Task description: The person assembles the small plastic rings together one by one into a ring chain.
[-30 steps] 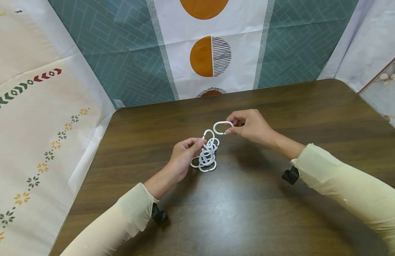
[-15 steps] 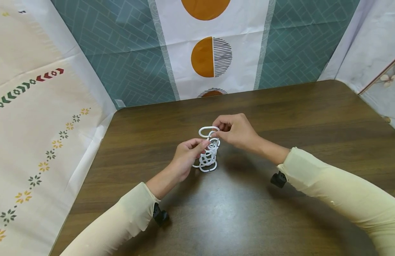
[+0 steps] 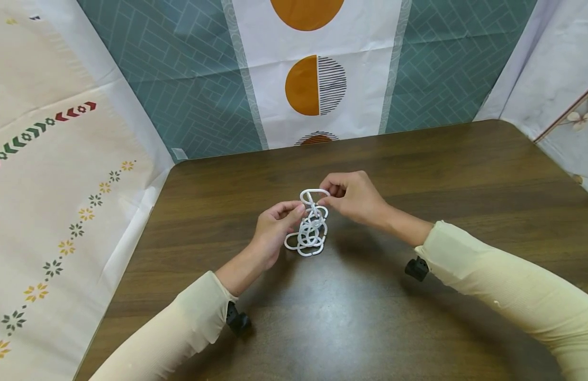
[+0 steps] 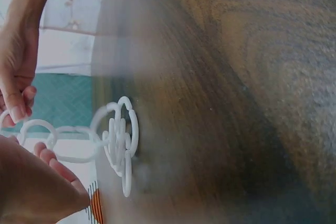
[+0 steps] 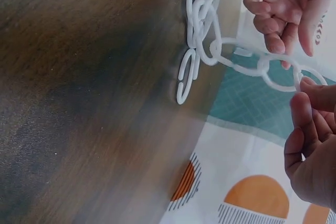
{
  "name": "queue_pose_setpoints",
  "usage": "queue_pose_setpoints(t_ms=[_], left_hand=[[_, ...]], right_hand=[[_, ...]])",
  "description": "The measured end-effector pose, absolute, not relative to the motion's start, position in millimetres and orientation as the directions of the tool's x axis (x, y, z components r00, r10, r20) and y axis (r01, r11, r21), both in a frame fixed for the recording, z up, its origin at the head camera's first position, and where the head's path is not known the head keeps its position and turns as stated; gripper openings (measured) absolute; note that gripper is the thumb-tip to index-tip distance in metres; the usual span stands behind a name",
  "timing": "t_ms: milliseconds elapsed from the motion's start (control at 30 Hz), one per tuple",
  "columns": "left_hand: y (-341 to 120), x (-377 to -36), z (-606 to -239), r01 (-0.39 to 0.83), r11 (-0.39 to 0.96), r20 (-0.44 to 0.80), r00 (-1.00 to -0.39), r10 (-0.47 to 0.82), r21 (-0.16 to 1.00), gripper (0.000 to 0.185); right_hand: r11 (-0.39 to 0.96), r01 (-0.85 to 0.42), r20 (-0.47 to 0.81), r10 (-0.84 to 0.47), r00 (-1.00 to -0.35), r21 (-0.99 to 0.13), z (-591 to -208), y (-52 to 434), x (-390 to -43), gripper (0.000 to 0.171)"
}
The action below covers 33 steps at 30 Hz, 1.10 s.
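Observation:
White plastic C-shaped links are joined in a chain, its lower part heaped on the table [image 3: 313, 323] as a pile of links [image 3: 310, 244]. Between thumb and fingers, my right hand [image 3: 354, 194] pinches the top link [image 3: 316, 190], held above the pile. From it the linked rings [image 5: 241, 69] slope down to the heap, as the right wrist view shows. My left hand [image 3: 273, 228] is just left of the chain. Its thumb and fingers [image 5: 275, 43] stand apart close to a raised link; whether they touch it I cannot tell.
The brown wooden table reaches back to a teal and white patterned cloth [image 3: 198, 95]. A cream embroidered cloth [image 3: 51, 201] hangs at the left, a white floral one [image 3: 565, 106] at the right. Both wrists wear small black cameras [image 3: 416, 269].
My right hand has brought its link leftward and down to the chain, where it is now hooked on. The left thumb and fingers have let go of the chain's end link.

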<state>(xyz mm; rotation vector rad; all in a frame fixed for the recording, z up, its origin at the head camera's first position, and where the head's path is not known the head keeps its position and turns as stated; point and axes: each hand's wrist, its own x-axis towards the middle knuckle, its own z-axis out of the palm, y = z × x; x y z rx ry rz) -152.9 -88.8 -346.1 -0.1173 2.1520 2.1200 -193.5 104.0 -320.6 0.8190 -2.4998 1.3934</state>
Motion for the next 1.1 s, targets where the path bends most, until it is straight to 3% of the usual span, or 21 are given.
queue_pose_setpoints(t_ms=[233,600,800,967,1100], left_hand=[[-91.1,-155.9,-339.2,-0.043,0.033,-0.043,-0.999,0.000,0.999,0.027],[-93.0,-153.4,-339.8,-0.036,0.112,-0.037,-0.999,0.006,0.993,0.019],[-94.6,-156.1,-343.1,-0.069,0.040,-0.068,-0.997,-0.033,0.997,0.019],[-96.7,-157.4,-343.7,-0.085,-0.012,-0.085,-0.995,-0.054,0.996,0.021],[-98.2,-157.8,-342.7,-0.088,-0.020,-0.089,-0.995,-0.053,0.996,0.021]], right_hand=[[0.425,-0.517,0.341,-0.424,-0.839,-0.743,-322.0,103.5,-193.9,0.013],[0.405,-0.508,0.305,-0.469,-0.829,-0.760,-321.2,105.6,-194.8,0.011],[0.362,-0.460,0.278,-0.454,-0.847,-0.811,-319.8,115.5,-211.2,0.010],[0.458,-0.415,0.176,-0.478,-0.860,-0.786,-332.4,128.4,-234.1,0.013],[0.533,-0.413,0.071,-0.549,-0.833,-0.739,-349.1,130.5,-250.9,0.023]])
